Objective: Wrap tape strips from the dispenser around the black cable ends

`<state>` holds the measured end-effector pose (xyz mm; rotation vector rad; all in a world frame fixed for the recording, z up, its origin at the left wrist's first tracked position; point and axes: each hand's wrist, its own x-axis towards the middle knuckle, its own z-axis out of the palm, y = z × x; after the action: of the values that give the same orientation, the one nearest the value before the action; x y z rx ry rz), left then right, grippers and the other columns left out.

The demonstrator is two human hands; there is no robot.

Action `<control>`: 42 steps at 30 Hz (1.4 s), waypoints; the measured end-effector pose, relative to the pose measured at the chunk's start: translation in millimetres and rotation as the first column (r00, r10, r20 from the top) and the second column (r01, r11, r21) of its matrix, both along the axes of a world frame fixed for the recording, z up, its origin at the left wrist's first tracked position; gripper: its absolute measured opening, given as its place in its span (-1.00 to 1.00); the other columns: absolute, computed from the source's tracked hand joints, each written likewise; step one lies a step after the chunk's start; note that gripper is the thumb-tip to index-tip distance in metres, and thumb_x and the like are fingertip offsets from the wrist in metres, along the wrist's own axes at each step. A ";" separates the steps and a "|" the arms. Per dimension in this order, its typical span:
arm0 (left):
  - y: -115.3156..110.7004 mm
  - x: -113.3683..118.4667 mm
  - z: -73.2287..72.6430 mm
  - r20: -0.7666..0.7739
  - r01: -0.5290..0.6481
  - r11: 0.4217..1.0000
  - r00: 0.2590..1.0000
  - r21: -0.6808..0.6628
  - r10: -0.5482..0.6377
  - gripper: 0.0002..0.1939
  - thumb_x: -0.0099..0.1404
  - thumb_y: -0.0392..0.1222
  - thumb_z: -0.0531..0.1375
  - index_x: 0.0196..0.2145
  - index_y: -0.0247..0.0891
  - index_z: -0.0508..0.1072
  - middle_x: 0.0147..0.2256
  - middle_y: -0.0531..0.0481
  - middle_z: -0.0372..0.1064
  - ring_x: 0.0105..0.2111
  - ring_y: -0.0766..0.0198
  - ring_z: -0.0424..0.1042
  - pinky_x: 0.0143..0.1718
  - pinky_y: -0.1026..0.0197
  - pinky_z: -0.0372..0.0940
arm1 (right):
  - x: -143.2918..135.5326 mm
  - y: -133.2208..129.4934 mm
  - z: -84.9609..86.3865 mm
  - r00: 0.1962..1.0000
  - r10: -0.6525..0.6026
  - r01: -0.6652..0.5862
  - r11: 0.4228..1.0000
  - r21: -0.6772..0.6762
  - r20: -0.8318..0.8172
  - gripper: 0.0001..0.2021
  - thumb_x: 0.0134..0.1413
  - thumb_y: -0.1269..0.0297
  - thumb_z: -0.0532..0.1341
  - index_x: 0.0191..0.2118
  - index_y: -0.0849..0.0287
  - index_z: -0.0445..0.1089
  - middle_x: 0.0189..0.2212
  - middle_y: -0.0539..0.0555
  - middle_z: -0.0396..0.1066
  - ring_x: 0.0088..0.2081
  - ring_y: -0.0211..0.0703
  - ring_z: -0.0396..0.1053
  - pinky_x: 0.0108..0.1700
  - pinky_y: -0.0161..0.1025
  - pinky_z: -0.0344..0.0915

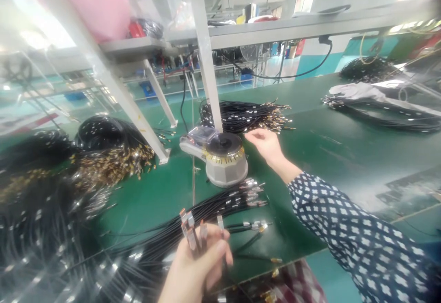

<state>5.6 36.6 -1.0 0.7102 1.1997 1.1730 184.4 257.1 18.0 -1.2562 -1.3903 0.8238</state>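
My left hand (203, 261), low in the middle of the view, is closed around several black cables whose metal connector ends (188, 225) stick up above the fingers. Further up and to the right, my right hand (263, 144) has its fingertips pinched together beside a round tape dispenser (226, 160). Whatever those fingertips hold, if anything, is too small to make out. The dispenser has a dark round top and a pale ribbed base. Between it and my left hand lies a bundle of black cables (227, 202) with metal ends.
Behind the dispenser lies a cable bundle (241, 114) with gold tips. More cable heaps (106, 156) cover the left of the green table (292, 151). White posts (206, 54) hold up a shelf (275, 31). Coiled cables (386, 110) lie at the right.
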 end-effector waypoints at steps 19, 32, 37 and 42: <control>-1.1 -2.8 0.4 0.030 -0.002 1.000 1.000 0.026 0.001 -0.66 0.14 -0.17 0.35 -0.17 -0.33 0.38 -0.58 -0.01 0.46 -0.77 0.54 0.07 -0.71 0.40 -0.18 | -12.5 -98.8 -7.9 0.886 0.351 -0.392 0.916 -0.085 -0.303 -0.85 -0.06 0.24 0.37 -0.37 0.18 0.47 -0.40 0.02 0.48 -0.35 -0.22 0.39 -0.24 -0.26 0.33; -7.8 6.2 8.8 -0.078 -0.027 0.999 0.997 0.036 0.030 -0.71 0.20 -0.24 0.30 -0.12 -0.31 0.43 -0.57 0.00 0.45 -0.77 0.55 0.08 -0.72 0.43 -0.13 | -17.8 -161.8 -19.8 0.771 0.521 -0.609 0.773 -0.181 -0.367 -0.87 -0.02 0.33 0.35 -0.52 0.17 0.45 -0.41 0.02 0.43 -0.32 -0.20 0.37 -0.20 -0.21 0.26; -8.5 4.1 7.1 -0.065 -0.007 0.999 0.998 0.039 0.009 -0.70 0.19 -0.23 0.31 -0.10 -0.31 0.46 -0.57 -0.01 0.46 -0.77 0.55 0.10 -0.73 0.43 -0.09 | -21.5 -162.7 -19.1 0.781 0.518 -0.599 0.778 -0.186 -0.349 -0.88 -0.05 0.35 0.36 -0.52 0.17 0.44 -0.41 0.02 0.42 -0.32 -0.20 0.36 -0.18 -0.19 0.26; -6.4 0.0 2.8 -0.041 0.057 0.998 0.998 0.039 -0.056 -0.67 0.19 -0.19 0.32 -0.09 -0.31 0.47 -0.57 -0.02 0.47 -0.78 0.53 0.12 -0.75 0.44 -0.07 | -22.8 -162.6 -18.8 0.795 0.517 -0.588 0.785 -0.194 -0.317 -0.87 -0.03 0.34 0.35 -0.52 0.17 0.43 -0.40 0.02 0.40 -0.31 -0.19 0.36 -0.17 -0.17 0.25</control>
<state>5.6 30.2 1.8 0.7960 1.1844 1.1430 161.5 94.5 -0.8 -0.8958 -1.4886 1.5889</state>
